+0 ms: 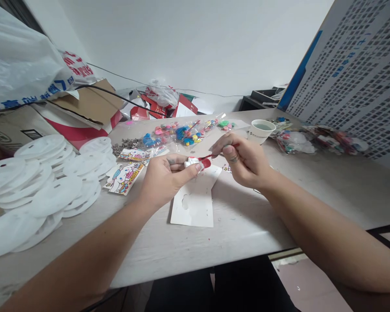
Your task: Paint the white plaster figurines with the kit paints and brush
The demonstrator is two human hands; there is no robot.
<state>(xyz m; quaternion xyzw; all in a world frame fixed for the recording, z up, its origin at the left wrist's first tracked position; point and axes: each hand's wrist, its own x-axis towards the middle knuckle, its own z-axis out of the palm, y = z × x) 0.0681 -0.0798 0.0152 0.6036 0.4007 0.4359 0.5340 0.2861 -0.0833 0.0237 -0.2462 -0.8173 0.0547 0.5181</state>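
Observation:
Between the thumb and fingers of my left hand (165, 175) is a small white figurine (191, 162). A red part (206, 164) shows at its right side; I cannot tell whether it belongs to the figurine or is a separate piece. My right hand (242, 158) pinches a thin red paintbrush (209, 156), its tip beside the white figurine. Beneath both hands lies a white sheet of card (195, 210) with a dark-edged mark and small specks. Cartoon-printed cards (125, 177) rest to the left of my left hand.
Piles of white discs (56, 195) cover the table's left side. Clear bags of colourful paint pots (185, 135) lie behind my hands. A paper cup of liquid (262, 130) stands behind my right hand, with bagged pieces (295, 142) farther right. Cardboard boxes (87, 106) sit at the back left.

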